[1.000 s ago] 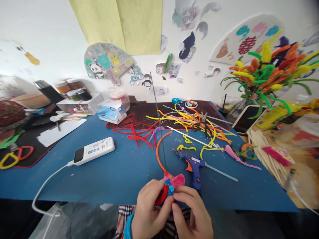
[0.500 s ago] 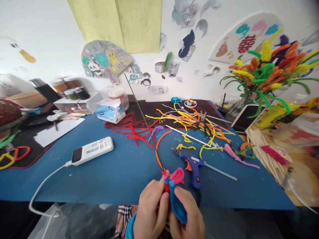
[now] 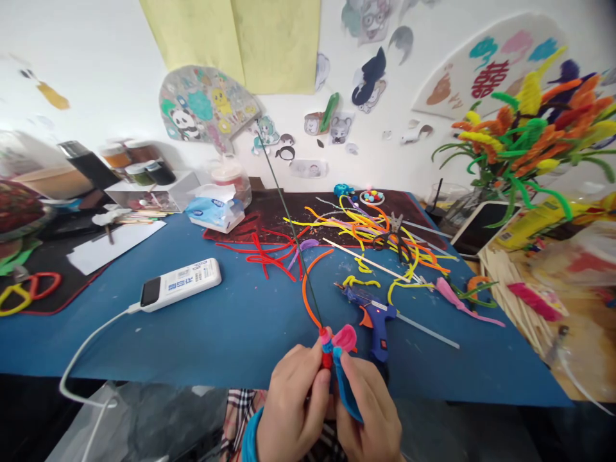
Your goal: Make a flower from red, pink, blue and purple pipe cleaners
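My left hand [image 3: 292, 401] pinches a small pipe-cleaner flower [image 3: 326, 359] wound in red, blue and pink. A long thin green stem [image 3: 283, 199] runs from it up and away, over the table. A pink loop [image 3: 345, 337] sticks out on its right side. Between the thumb and fingers of my right hand [image 3: 369, 405] is a blue pipe-cleaner loop [image 3: 347, 393], its upper end against the flower; whether the two are joined I cannot tell. Just beyond my hands curves an orange pipe cleaner [image 3: 308, 292].
A blue glue gun [image 3: 379, 327] lies right of my hands, a white power bank [image 3: 180, 285] with a cable to the left. Behind are red pipe cleaners [image 3: 269, 258], a tangled coloured pile [image 3: 370, 224] and pliers [image 3: 395, 237]. Pipe-cleaner flowers [image 3: 524, 141] stand at the right.
The view has shifted slightly. My right hand has turned a little, and the blue loop looks narrower and tilts to the right. Both hands keep their hold.
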A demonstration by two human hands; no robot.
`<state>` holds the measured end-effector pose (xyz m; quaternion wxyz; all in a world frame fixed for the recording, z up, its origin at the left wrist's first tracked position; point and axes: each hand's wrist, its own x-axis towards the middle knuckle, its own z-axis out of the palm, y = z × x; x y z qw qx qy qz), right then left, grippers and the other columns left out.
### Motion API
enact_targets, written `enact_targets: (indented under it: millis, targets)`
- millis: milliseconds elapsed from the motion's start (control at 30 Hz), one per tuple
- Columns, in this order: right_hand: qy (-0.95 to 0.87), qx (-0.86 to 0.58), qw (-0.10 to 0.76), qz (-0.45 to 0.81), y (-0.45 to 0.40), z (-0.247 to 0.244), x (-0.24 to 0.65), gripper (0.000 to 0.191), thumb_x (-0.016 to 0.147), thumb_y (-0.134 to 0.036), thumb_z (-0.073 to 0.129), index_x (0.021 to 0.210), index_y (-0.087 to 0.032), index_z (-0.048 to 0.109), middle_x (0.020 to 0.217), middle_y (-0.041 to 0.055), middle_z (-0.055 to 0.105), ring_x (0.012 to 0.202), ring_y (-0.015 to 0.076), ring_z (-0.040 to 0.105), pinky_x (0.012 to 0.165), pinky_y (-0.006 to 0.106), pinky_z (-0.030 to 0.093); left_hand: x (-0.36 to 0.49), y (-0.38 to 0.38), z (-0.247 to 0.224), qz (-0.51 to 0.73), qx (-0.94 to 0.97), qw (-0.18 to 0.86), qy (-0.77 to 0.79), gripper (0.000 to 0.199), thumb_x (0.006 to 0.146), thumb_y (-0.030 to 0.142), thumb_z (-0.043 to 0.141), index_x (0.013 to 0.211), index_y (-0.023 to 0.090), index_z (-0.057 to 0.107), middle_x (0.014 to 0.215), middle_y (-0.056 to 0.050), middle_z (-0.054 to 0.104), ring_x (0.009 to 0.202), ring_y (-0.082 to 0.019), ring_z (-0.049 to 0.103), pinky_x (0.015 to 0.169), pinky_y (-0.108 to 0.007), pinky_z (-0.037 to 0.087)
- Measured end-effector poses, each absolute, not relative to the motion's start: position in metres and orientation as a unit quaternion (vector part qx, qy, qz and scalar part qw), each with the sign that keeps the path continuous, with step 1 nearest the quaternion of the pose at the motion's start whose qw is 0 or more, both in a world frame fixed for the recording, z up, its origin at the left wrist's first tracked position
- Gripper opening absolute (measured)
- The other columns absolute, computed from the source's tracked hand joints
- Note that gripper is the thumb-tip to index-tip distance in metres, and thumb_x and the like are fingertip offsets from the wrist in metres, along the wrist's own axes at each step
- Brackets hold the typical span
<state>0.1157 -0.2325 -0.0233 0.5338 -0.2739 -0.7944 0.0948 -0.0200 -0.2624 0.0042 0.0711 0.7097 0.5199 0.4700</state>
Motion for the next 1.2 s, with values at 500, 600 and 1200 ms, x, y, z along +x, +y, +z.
enact_targets:
  millis: [500,600,1200]
  targets:
    - [-0.819,-0.257,0.51,0.063,-0.228,-0.026,0.122,0.055,0.083,0.0,0.045,0.137,-0.009,0.04,0.105,0.0161,0.065,0.098,0.0227,0.06,0.074,0.037,0.055,-0.021,-0.262,0.01,0.441,0.717,0.093,0.532,0.035,0.09,0.011,0.041,0.124,0.014,0.048,0.075,-0.004,0.062,0.064,-0.015,0.049,0.06,-0.028,0.042]
    - [-0.827,-0.259,0.495,0.072,-0.228,-0.024,0.123,0.054,0.084,-0.002,0.045,0.138,-0.009,0.04,0.104,0.0159,0.065,0.098,0.0224,0.06,0.074,0.036,0.054,-0.021,-0.26,0.009,0.436,0.719,0.079,0.536,0.032,0.089,0.01,0.041,0.12,0.013,0.05,0.072,-0.004,0.06,0.063,-0.015,0.047,0.059,-0.027,0.04]
    - [-0.841,-0.262,0.454,0.134,-0.234,-0.015,0.127,0.053,0.081,0.002,0.047,0.134,-0.003,0.042,0.109,0.0172,0.061,0.099,0.0216,0.056,0.08,0.034,0.051,-0.026,-0.258,0.0,0.463,0.732,0.064,0.496,0.039,0.086,0.006,0.043,0.125,0.008,0.048,0.072,-0.005,0.057,0.064,-0.015,0.044,0.059,-0.028,0.04]
